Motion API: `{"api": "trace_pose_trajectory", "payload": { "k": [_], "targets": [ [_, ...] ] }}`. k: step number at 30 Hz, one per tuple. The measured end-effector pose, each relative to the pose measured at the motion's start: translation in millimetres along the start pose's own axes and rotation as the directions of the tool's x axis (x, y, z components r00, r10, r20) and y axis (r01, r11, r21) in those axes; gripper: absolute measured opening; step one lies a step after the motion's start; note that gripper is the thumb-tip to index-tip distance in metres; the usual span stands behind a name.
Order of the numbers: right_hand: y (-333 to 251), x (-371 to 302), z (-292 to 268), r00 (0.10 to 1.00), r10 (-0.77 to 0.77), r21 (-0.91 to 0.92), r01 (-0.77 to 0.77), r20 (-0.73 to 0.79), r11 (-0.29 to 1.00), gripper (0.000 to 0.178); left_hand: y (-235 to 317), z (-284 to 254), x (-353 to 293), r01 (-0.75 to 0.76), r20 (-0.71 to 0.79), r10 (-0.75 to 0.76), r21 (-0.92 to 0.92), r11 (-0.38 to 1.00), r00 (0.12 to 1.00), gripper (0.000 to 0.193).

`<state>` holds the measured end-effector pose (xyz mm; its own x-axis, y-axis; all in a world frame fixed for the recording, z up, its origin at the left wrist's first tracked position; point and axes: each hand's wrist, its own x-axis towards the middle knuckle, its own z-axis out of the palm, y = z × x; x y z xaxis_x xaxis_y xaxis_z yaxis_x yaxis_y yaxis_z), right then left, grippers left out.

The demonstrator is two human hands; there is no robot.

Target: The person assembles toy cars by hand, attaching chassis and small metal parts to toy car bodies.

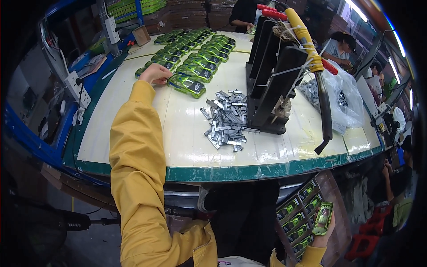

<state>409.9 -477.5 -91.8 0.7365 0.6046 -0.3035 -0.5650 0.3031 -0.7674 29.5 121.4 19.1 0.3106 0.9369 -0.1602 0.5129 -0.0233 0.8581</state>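
My left hand (156,74) reaches over the table, its fingers pinched at the left end of a green toy car body (189,85). That body is the nearest in a double row of green toy car bodies (195,70), which runs to the back of the table. Low on the right, my right hand (328,232) holds a green toy car (322,218), its fingers partly hidden behind it. Beneath that car is a brown cardboard box (336,193) with several green toy cars inside. To the right of the left hand lies a pile of small grey metal-looking brackets (227,118).
A black upright fixture (275,84) stands on the table, with a yellow-handled tool (304,38) tied to it. Right of it sits a clear plastic bag (340,98) of parts. Blue shelving with power sockets (78,91) borders the left. Other people work at the back and right.
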Motion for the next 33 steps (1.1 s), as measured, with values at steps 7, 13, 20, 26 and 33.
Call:
{"api": "trace_pose_trajectory", "payload": {
  "k": [7,13,20,26,33],
  "targets": [
    [8,-5,-13,0.98,-0.116,0.057,0.127,-0.161,0.99,0.031,-16,7,5,-0.105,0.089,0.106,-0.012,0.994,0.99,0.019],
    [11,11,-62,0.772,-0.474,-0.447,0.276,-0.424,0.851,0.038,-66,-56,3,-0.096,0.152,0.092,0.018,0.995,0.984,0.019],
    [-9,-22,-189,0.545,-0.813,-0.949,-0.313,-0.205,0.03,0.045,-60,-21,-63,0.071,0.197,-0.076,0.032,0.997,0.977,0.016],
    [-31,5,-229,0.603,-0.757,-0.865,-0.491,-0.25,-0.106,0.047,-50,-12,-117,0.126,0.181,-0.135,0.06,0.99,0.974,0.017],
    [-15,57,-323,0.684,-0.723,-0.892,-0.385,-0.102,-0.238,0.049,-49,11,-142,0.038,0.31,-0.034,-0.007,0.999,0.95,0.016]
  ]
}}
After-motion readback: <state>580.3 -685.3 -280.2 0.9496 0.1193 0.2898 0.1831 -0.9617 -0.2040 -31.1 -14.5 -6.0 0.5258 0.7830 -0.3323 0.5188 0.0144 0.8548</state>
